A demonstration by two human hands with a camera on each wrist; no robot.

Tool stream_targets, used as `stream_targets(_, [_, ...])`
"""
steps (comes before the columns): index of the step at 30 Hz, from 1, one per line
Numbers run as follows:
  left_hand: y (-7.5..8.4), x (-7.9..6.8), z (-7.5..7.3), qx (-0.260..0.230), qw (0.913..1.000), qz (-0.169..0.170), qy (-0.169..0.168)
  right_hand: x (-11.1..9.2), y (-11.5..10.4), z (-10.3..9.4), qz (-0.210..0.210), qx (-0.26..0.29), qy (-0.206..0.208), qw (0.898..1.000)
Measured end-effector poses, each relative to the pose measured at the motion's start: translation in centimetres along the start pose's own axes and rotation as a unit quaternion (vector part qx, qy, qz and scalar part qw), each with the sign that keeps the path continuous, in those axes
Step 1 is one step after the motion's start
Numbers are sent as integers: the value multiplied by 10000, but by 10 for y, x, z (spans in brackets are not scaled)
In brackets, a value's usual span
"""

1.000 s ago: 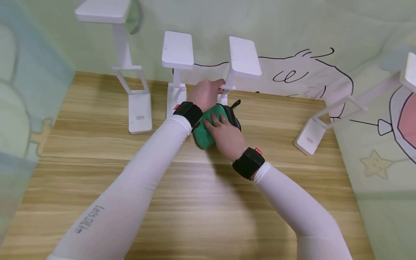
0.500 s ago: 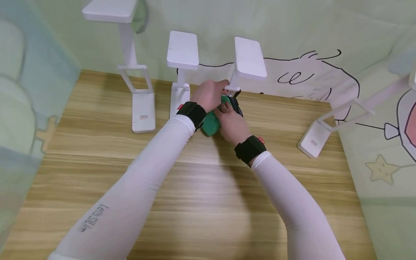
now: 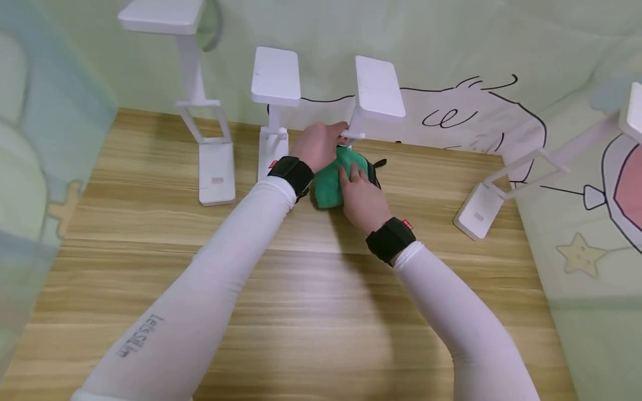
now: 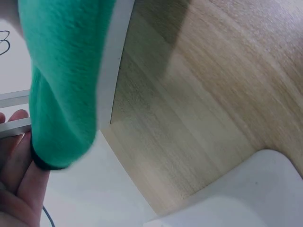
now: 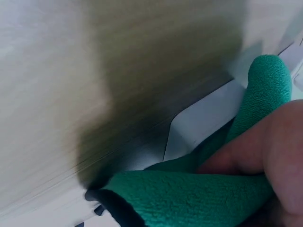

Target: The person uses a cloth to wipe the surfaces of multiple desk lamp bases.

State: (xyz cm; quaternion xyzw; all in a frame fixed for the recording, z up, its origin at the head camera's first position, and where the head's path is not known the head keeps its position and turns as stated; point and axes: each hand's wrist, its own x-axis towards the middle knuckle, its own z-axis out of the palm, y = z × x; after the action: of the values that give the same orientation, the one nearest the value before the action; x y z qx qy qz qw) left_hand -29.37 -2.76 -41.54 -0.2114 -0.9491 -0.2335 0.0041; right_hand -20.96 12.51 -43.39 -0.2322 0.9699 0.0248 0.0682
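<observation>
My left hand (image 3: 317, 146) grips the lower arm of a white folding desk lamp (image 3: 379, 86), the third from the left. In the left wrist view its fingers (image 4: 23, 175) curl by a thin white bar. With my right hand (image 3: 365, 197) I hold a green fleecy cleaning cloth (image 3: 328, 189) with dark edging and a small dark loop against that lamp's lower part. The right wrist view shows my thumb (image 5: 236, 151) tucked into the folded cloth, beside the white lamp base (image 5: 203, 118). In the head view, cloth and hands hide most of this base.
Another white lamp (image 3: 275, 75) stands just left of my left hand. A taller lamp (image 3: 217, 172) is farther left, and one more lamp (image 3: 478, 210) leans at the right. All stand on a wood-grain table (image 3: 311, 312) before a printed backdrop (image 3: 451, 33).
My right hand moved the cloth up against the lamp's lower part, bunching it, then slightly right, where it now lies more spread. My left hand keeps its grip on the lamp.
</observation>
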Motion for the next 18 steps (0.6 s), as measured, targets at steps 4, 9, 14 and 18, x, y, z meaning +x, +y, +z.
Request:
stream_targets(4, [1,0,0,22,10000,62,53,-14,-5,-4,29,-334,-230,9992])
stream_targets(9, [0,0,2,37,9999,5,134,-25,-18,-5,-243,-647,-219,9974])
stream_targets(14, [1,0,1,80,9998,31,161,-17,-24,-2,-912,-639,339,9932])
stream_targets(18, [1,0,1,94,9999,44,109,2,-16,0,-1327,-406,584,9886])
